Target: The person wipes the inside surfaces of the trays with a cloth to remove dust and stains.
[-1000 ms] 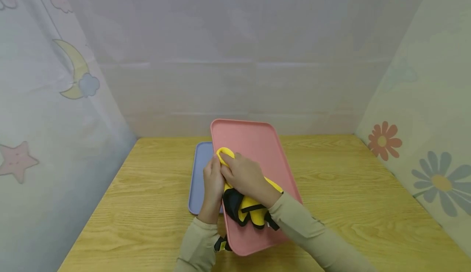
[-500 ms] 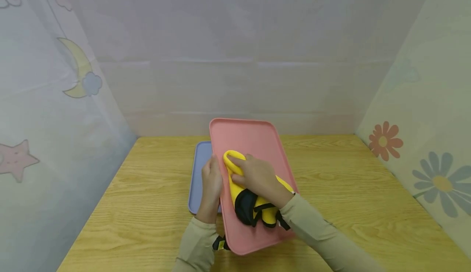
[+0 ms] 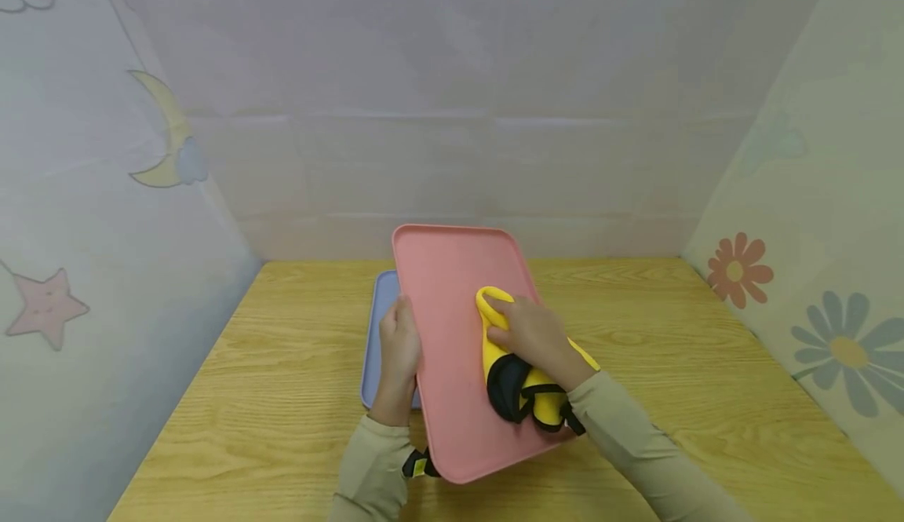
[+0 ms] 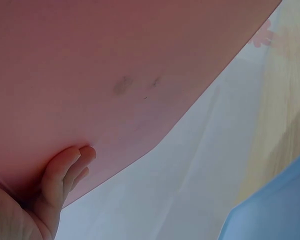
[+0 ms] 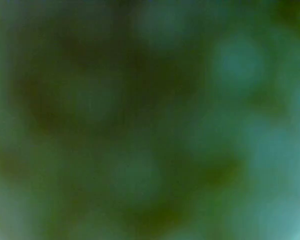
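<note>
My left hand (image 3: 399, 343) grips the left edge of a pink rectangular tray (image 3: 452, 271), which is held tilted above the table. In the left wrist view, curled fingers (image 4: 65, 172) lie against the tray's underside, where two dark smudges show. My right hand (image 3: 537, 334) holds a folded yellow cloth (image 3: 493, 310) with black patches and dark edging against the tray's upper face, right of its middle. Loose parts of the cloth hang below the hand. The right wrist view is a dark greenish blur that shows no detail.
A blue tray (image 3: 377, 326) lies on the wooden table (image 3: 282, 365), partly hidden behind the pink one. A pale wall (image 3: 452, 153) stands behind, with printed sheets at both sides. A black strap (image 3: 418, 465) is at my left wrist.
My right hand has moved the yellow cloth rightward across the pink tray, away from my left hand. The tray and left hand have shifted slightly left.
</note>
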Motion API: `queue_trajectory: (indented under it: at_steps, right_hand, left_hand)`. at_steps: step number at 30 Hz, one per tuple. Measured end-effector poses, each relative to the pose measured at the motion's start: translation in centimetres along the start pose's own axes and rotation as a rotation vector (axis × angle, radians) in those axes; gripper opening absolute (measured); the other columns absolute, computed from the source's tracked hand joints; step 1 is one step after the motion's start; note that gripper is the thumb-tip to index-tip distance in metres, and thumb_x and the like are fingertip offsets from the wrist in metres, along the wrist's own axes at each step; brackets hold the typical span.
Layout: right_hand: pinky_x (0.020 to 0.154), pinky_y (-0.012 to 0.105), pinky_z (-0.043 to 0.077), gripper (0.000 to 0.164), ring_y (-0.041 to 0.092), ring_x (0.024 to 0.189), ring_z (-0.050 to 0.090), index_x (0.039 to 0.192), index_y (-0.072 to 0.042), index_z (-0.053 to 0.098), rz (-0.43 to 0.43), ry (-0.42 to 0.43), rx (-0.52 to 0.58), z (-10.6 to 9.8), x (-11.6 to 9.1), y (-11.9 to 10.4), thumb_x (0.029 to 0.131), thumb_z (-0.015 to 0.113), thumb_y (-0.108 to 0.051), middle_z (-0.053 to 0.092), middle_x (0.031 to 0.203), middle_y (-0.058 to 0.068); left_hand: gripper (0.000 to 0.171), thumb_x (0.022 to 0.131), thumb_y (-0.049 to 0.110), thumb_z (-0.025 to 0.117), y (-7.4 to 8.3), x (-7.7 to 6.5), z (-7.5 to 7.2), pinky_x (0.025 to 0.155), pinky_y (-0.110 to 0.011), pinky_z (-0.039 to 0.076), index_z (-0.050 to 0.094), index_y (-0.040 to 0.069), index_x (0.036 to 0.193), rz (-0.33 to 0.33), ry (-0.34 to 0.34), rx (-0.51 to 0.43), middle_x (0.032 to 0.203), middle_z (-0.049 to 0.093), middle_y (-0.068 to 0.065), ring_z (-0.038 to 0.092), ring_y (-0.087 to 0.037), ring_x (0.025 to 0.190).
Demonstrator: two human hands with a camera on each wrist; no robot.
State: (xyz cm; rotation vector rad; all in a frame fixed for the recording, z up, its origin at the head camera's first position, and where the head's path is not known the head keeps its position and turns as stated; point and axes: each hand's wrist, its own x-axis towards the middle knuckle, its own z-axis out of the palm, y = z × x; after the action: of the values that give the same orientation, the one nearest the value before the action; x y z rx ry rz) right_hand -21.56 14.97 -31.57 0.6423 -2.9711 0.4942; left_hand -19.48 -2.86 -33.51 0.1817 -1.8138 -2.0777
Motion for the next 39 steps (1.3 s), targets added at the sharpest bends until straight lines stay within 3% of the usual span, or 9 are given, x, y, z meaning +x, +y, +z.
queue_trajectory:
  at_steps: [6,11,15,22,28,39]
  right_hand:
    - [0.038,0.023,0.016,0.051,0.013,0.040,0.019,0.129,-0.013,0.049,0.095,-0.033,-0.075,-0.2,0.0,2.0,0.078,0.053,-0.019,0.033,0.049,0.000]
    - [0.039,0.027,0.025,0.051,0.018,0.045,0.034,0.129,-0.015,0.048,0.187,-0.060,-0.130,-0.1,0.3,3.6,0.078,0.053,-0.022,0.048,0.063,0.008]
    - [0.040,0.031,0.029,0.050,0.023,0.049,0.042,0.127,-0.016,0.050,0.215,-0.049,-0.142,0.2,0.4,4.3,0.078,0.054,-0.024,0.048,0.065,0.009]
    - [0.039,0.025,0.024,0.047,0.015,0.041,0.031,0.124,-0.006,0.052,0.167,0.041,-0.019,1.0,0.1,4.2,0.080,0.055,-0.021,0.036,0.050,0.002]
    - [0.042,0.023,0.025,0.046,0.011,0.040,0.028,0.123,0.003,0.049,0.115,0.051,0.102,1.7,0.0,2.8,0.082,0.057,-0.017,0.032,0.047,-0.002]
    - [0.041,0.022,0.025,0.039,0.011,0.039,0.028,0.116,0.001,0.055,-0.010,0.138,0.083,1.4,-0.1,-1.8,0.079,0.058,-0.013,0.029,0.047,-0.003]
  left_hand:
    - [0.036,0.098,0.022,0.030,0.2,0.0,-0.2,0.057,-0.028,0.039,0.049,0.004,0.073,-0.003,-0.011,-0.013,0.068,0.047,-0.004,0.046,-0.013,0.062]
    - [0.037,0.098,0.022,0.030,0.4,0.0,-0.3,0.056,-0.027,0.039,0.051,0.001,0.077,0.008,-0.022,-0.018,0.068,0.047,-0.004,0.046,-0.013,0.060]
    - [0.037,0.098,0.022,0.030,0.4,0.1,-0.3,0.056,-0.027,0.039,0.053,-0.001,0.080,0.015,-0.018,-0.017,0.069,0.047,-0.004,0.046,-0.013,0.062]
    - [0.037,0.099,0.023,0.029,0.6,-0.1,-0.2,0.056,-0.027,0.039,0.053,-0.001,0.083,0.008,-0.024,-0.024,0.069,0.047,-0.004,0.046,-0.013,0.061]
    - [0.038,0.099,0.023,0.030,0.7,-0.2,-0.1,0.055,-0.027,0.039,0.053,-0.003,0.084,0.015,-0.028,-0.008,0.068,0.047,-0.004,0.045,-0.013,0.060]
    - [0.036,0.098,0.020,0.032,0.2,-0.1,0.3,0.051,-0.026,0.035,0.041,0.008,0.066,0.061,0.018,0.020,0.061,0.040,-0.001,0.040,-0.011,0.055]
